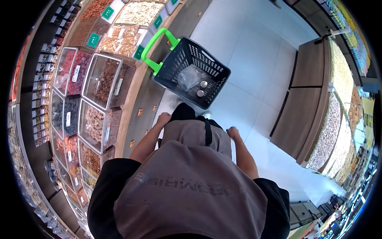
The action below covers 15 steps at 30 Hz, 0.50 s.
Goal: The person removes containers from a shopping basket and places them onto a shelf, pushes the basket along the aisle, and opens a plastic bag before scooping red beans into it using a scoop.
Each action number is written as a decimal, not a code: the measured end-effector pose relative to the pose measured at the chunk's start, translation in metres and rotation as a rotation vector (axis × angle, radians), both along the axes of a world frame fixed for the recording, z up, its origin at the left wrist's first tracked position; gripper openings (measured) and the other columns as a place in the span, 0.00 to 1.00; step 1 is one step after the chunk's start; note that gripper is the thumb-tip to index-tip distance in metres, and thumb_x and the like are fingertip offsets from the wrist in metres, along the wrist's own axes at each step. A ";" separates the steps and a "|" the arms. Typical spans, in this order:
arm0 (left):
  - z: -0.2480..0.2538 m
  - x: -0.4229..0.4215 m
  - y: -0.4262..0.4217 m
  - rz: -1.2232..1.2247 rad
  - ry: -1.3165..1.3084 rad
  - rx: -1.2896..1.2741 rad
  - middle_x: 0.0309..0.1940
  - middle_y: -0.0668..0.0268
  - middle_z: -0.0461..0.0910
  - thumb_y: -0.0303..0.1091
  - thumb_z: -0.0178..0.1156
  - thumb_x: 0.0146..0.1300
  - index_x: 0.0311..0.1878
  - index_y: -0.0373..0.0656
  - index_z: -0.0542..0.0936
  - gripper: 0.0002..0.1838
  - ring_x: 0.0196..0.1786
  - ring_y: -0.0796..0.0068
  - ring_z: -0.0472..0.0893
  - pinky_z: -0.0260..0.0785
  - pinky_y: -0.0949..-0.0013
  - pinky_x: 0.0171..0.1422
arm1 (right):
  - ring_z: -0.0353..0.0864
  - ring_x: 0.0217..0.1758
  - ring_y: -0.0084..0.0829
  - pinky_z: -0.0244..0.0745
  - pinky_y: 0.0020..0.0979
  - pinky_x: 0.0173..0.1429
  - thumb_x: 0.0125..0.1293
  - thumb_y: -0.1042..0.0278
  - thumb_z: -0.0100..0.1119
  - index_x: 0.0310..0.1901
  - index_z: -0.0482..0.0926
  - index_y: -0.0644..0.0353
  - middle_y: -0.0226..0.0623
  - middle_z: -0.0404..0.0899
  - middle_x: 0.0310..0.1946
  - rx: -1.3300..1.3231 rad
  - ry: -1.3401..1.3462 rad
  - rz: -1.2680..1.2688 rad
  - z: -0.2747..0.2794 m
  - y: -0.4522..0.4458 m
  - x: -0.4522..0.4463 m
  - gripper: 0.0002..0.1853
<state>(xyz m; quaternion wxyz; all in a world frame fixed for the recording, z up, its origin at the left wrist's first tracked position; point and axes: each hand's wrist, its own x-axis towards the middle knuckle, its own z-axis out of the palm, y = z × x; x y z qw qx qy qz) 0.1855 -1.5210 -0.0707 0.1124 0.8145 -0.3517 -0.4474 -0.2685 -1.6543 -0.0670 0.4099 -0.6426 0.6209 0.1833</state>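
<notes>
My left hand (163, 118) hangs beside my left hip, near the wooden edge of the bin counter, with its fingers curled in and no object showing in it. At the other hip my right hand (233, 132) is loosely closed, and nothing shows in it either. Just ahead of my feet is a dark grey shopping basket (217, 65) with its bright green handle (148, 47) tipped toward the bins. Inside lie a clear plastic bag (188, 77) and two small items with round, pale tops (202, 88). Neither hand touches the basket.
Clear lidded bins (101, 81) of dried foods line my left, with open trays of flakes (139, 14) farther along. To the right stands a wooden display (304, 103) heaped with grains (326, 129). Pale floor tiles (254, 59) run between them.
</notes>
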 end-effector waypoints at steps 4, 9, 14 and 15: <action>-0.024 -0.015 0.028 0.118 0.062 0.084 0.45 0.48 0.86 0.50 0.54 0.61 0.46 0.41 0.87 0.24 0.51 0.49 0.84 0.74 0.55 0.59 | 0.87 0.32 0.43 0.81 0.42 0.43 0.64 0.58 0.55 0.31 0.83 0.66 0.45 0.86 0.27 -0.099 -0.219 -0.093 0.010 -0.060 0.036 0.17; 0.013 -0.025 0.008 0.334 0.006 0.156 0.49 0.47 0.84 0.50 0.50 0.62 0.47 0.41 0.86 0.25 0.55 0.47 0.82 0.72 0.54 0.62 | 0.87 0.29 0.33 0.81 0.36 0.39 0.66 0.59 0.56 0.37 0.81 0.69 0.43 0.86 0.26 -0.112 -0.410 -0.223 0.042 -0.077 0.096 0.17; -0.003 -0.024 -0.007 0.263 0.052 0.158 0.48 0.48 0.85 0.50 0.52 0.61 0.48 0.42 0.87 0.24 0.55 0.48 0.82 0.72 0.54 0.63 | 0.88 0.38 0.41 0.81 0.39 0.47 0.65 0.54 0.58 0.37 0.84 0.69 0.48 0.87 0.31 -0.105 -0.232 0.073 0.024 -0.045 0.104 0.20; -0.011 -0.024 -0.011 0.215 0.078 0.170 0.48 0.48 0.85 0.50 0.52 0.61 0.47 0.43 0.87 0.24 0.55 0.48 0.82 0.72 0.54 0.63 | 0.87 0.42 0.45 0.80 0.40 0.51 0.64 0.52 0.58 0.38 0.85 0.67 0.49 0.87 0.33 -0.010 -0.233 0.135 0.026 -0.042 0.098 0.22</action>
